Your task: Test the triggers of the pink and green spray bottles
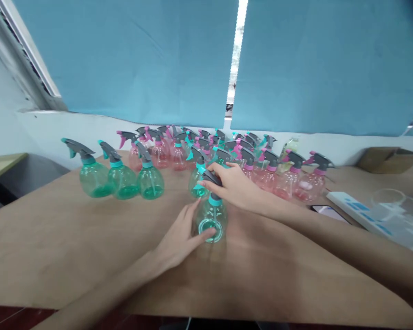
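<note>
A green spray bottle [212, 215] with a grey and teal trigger head is between my hands near the middle of the table. My left hand [182, 236] is wrapped round its clear body, thumb across the front. Its head is gripped by my right hand [232, 183], with fingers at the trigger. The bottle tilts so that its round base faces me. Just behind it stands another green spray bottle [197, 176]. To the left, three green bottles stand in a row, the nearest of them a green spray bottle [151, 183].
Several pink spray bottles [291, 181] stand at the right, with more pink and green ones behind. A phone [330, 213], a white and blue box [359, 211] and a cardboard box [387, 159] lie further right. A blue curtain [141, 64] hangs behind the brown table [72, 247].
</note>
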`<state>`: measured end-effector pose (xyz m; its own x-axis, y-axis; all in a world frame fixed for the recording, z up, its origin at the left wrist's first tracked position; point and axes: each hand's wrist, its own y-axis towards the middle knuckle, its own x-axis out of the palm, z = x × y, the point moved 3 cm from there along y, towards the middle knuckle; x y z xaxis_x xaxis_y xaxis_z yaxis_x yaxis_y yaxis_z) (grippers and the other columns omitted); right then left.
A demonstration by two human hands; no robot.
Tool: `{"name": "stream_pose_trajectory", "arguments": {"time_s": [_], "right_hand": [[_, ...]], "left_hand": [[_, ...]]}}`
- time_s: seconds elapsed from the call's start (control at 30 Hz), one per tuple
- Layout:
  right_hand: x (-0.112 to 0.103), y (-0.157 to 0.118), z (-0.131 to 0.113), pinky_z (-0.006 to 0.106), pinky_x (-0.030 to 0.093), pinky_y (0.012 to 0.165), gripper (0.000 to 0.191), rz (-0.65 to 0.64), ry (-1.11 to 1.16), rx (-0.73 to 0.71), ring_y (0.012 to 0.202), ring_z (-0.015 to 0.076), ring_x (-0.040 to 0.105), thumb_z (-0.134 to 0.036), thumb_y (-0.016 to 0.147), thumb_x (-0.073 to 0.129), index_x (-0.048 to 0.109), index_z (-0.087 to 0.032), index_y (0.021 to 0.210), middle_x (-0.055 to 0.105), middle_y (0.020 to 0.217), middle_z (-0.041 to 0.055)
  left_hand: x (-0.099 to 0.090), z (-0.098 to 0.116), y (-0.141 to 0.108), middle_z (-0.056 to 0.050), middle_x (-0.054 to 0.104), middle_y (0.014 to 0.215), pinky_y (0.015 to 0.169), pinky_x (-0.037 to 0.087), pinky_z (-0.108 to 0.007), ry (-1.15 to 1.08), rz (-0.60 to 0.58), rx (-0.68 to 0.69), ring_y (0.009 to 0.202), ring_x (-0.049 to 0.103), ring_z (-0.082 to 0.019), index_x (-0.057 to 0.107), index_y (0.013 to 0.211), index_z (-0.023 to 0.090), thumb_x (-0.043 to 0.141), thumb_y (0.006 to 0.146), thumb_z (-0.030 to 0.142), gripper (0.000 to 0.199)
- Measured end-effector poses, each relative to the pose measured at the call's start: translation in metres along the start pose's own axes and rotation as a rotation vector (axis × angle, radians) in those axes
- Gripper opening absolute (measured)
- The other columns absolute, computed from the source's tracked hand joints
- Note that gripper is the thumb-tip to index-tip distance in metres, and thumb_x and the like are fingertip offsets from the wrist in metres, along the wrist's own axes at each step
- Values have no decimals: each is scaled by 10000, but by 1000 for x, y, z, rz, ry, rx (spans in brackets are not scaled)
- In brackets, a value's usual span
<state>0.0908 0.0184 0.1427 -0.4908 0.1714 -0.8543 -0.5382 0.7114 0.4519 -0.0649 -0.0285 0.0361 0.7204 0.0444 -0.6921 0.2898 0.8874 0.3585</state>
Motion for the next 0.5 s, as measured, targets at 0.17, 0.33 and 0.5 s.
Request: {"name": "stream_pose_trajectory", "arguments": {"time_s": [0.17, 0.33, 0.5], "right_hand": [[-17, -31, 22, 348, 476, 662, 467, -116, 360, 248, 702, 207, 652, -608, 844, 457, 544, -201, 1056, 682, 747, 40], [-17, -53, 42, 425, 478, 892, 658, -247, 573, 330, 1135, 291, 576, -663, 810, 452, 427, -264, 1332, 548, 1323, 98], [2, -70, 58, 525, 304, 1085, 962, -278, 718, 173, 1376, 323, 295, -544, 653, 720, 225, -327, 1449, 277, 1525, 63]], "left_hand": [[-71, -20, 28, -97, 576, 1126, 847, 497, -422, 262, 499, -74, 1032, 588, -274, 516, 1224, 211, 471, 905, 491, 427], [-129, -65, 42, -138, 557, 1077, 863, 467, -456, 475, 670, -182, 956, 602, -303, 572, 1136, 148, 578, 826, 469, 447], [-125, -91, 56, -195, 579, 1139, 912, 426, -484, 521, 625, -142, 1106, 542, -340, 413, 1279, 70, 649, 789, 377, 624]]}}
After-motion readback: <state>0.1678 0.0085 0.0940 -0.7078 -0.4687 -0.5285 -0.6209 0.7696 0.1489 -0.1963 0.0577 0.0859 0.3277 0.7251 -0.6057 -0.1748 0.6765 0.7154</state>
